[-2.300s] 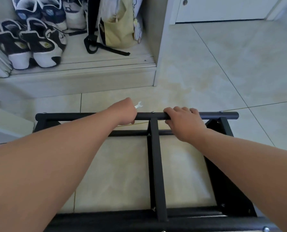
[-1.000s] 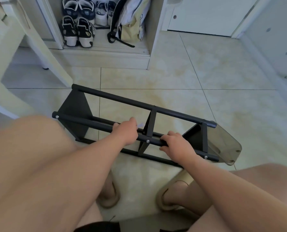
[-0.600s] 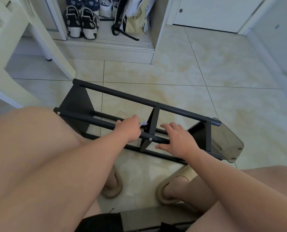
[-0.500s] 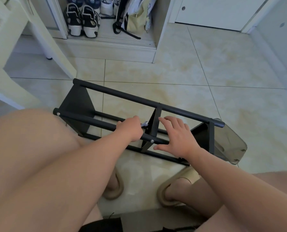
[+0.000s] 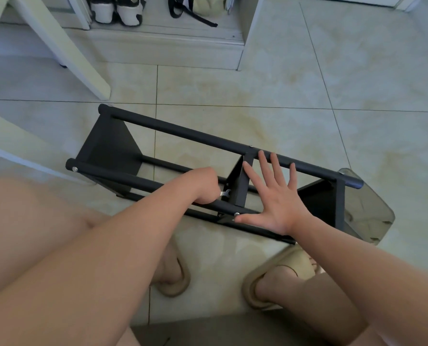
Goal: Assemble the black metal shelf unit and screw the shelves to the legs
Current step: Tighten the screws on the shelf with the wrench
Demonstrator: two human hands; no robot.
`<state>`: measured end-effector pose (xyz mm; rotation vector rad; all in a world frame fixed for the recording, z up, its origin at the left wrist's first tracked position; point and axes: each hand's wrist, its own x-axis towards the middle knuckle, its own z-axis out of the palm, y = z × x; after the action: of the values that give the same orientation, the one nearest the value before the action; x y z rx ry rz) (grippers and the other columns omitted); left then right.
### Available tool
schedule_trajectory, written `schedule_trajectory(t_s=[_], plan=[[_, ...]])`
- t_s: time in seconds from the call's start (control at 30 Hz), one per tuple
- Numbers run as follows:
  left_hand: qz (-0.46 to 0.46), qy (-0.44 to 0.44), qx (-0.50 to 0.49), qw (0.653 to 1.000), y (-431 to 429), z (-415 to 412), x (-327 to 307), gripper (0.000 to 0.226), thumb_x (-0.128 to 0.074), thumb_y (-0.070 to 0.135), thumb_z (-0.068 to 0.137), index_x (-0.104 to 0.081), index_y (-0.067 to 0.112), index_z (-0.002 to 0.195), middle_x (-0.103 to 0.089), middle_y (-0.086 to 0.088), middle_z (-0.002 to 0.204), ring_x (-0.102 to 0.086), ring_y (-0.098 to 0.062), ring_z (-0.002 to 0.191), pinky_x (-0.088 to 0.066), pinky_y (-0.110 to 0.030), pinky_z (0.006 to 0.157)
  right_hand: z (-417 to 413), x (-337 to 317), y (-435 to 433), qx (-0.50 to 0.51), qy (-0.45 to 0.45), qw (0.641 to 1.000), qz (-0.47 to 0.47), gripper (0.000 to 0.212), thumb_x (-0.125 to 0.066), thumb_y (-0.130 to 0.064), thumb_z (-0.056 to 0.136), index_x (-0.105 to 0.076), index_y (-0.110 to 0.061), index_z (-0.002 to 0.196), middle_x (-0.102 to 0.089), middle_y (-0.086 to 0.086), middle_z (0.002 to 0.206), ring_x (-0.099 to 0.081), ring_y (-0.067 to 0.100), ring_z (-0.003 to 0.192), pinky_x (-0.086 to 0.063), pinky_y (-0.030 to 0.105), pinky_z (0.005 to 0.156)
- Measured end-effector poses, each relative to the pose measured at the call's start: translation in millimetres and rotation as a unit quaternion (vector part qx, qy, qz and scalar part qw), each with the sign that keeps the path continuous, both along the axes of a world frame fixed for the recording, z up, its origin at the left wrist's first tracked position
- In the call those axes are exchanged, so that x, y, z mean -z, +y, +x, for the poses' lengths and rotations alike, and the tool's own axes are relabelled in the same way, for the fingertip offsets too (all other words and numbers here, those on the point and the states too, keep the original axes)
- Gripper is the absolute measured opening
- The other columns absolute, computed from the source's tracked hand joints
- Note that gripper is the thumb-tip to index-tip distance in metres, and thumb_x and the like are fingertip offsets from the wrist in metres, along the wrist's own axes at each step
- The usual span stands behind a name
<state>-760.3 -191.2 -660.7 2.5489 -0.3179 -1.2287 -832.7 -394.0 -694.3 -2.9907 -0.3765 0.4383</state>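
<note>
R hand (image 5: pixel 275 203) off leg (image 5: pixel 138 182), fingers (image 5: pixel 264 166) now splayed; L hand (image 5: pixel 203 186) curled round wrench (image 5: pixel 225 193). Prob tightening next.

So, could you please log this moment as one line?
left hand: grips wrench | right hand: fingers spread | shelf unit: lying on floor

So the glossy beige tile floor (image 5: pixel 307 83) had the black metal shelf unit (image 5: pixel 183 136) lying sideways under the right hand (image 5: pixel 275 198), tan rubber slides (image 5: pixel 286 263) just behind it.
</note>
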Motion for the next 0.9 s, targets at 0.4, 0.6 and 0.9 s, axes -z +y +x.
schedule_trajectory(t_s=[0.4, 0.6, 0.9], plan=[[-0.121, 0.034, -0.050, 0.991, 8.8, 14.6, 22.3, 0.024, -0.077, 0.025, 0.081, -0.069, 0.036, 0.062, -0.065, 0.019, 0.061, -0.059, -0.001, 0.068, -0.040, -0.022, 0.060, -1.5, -1.6, 1.5, 0.004, -0.010, 1.000, 0.003, 0.118, -0.021, -0.104, 0.064, 0.011, -0.042, 0.159, 0.026, -0.002, 0.166, 0.027, 0.026, 0.152, 0.018, 0.061, 0.119], [-0.199, 0.111, -0.157, 0.961, -1.5, 12.0, 20.3, 0.011, -0.064, 0.020, 0.092, -0.068, 0.023, 0.083, -0.071, 0.008, 0.079, -0.067, -0.005, 0.071, -0.048, -0.025, 0.068, -2.0, -3.4, 1.8, 0.005, -0.009, 1.000, 0.000, 0.118, -0.027, -0.102, 0.066, 0.008, -0.040, 0.160, 0.024, -0.001, 0.167, 0.025, 0.027, 0.153, 0.014, 0.063, 0.119], [-0.202, 0.080, -0.254, 0.943, -15.0, 5.3, 30.2, 0.003, -0.068, 0.027, 0.089, -0.069, 0.024, 0.087, -0.073, 0.011, 0.073, -0.063, -0.007, 0.063, -0.041, -0.022, 0.060, -1.8, -4.0, 2.0, 0.005, -0.007, 1.000, -0.001, 0.118, -0.026, -0.102, 0.066, 0.007, -0.039, 0.160, 0.022, 0.000, 0.168, 0.024, 0.028, 0.153, 0.013, 0.064, 0.119]])
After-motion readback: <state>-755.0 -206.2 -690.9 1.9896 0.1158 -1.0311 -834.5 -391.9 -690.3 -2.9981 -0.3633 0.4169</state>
